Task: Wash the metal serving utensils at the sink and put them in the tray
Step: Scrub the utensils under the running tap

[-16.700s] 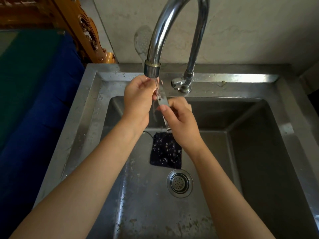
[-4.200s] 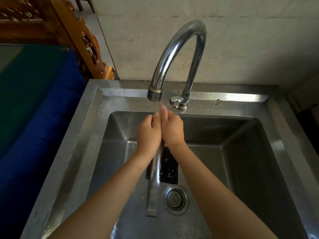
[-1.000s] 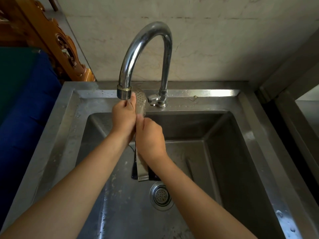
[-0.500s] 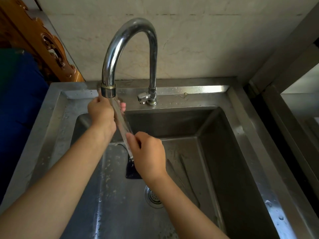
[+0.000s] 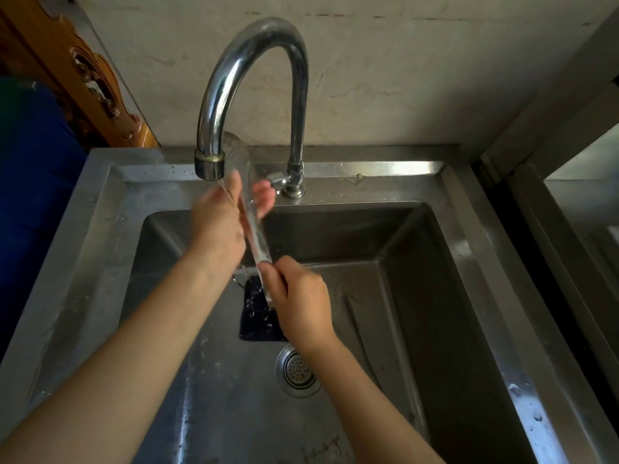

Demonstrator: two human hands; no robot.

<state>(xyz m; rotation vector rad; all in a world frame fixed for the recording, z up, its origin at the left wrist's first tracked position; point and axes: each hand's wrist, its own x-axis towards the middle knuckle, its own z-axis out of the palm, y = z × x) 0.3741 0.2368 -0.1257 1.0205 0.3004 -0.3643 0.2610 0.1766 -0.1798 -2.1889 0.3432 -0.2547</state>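
Both hands are over the sink (image 5: 469,262) under the tap (image 5: 214,105), water running. The right hand (image 5: 298,306) has its fingers closed around the near end of a long metal serving utensil (image 5: 256,236), which slants up and away. The left hand (image 5: 217,226) wraps the far part, fingers (image 5: 264,199) curled round just below the blurry head. A dark mat (image 5: 258,316) lies beside the drain (image 5: 296,373).

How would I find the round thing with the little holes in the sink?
Start at the tall curved faucet and look straight down into the steel sink. Go past the two hands and the dark mat on the sink floor. Just below the mat sits the drain strainer, the only shiny round disc with tiny holes.
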